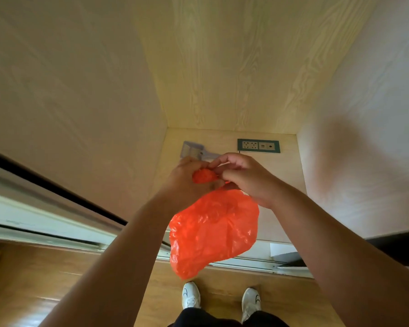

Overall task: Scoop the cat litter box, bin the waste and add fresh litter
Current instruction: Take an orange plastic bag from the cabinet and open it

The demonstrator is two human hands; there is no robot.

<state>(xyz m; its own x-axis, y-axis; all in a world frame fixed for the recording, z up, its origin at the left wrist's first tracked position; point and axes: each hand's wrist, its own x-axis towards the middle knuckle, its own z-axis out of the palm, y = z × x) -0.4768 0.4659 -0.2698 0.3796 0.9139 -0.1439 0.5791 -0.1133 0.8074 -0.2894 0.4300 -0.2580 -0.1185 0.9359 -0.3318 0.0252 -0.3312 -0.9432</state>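
Pale wood-grain alcove [222, 67] above a plank floor [57, 279]. Left hand [187, 182] and right hand [246, 178] both pinch the gathered neck of the orange bag [213, 232], which hangs straight below them, equally near each.

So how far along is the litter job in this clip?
Done: nothing visibly; no litter box or bin in view. In hand: both hands, left hand and right hand, work the bunched top of an orange plastic bag. Left: scooping, binning, fresh litter, as far as shown.
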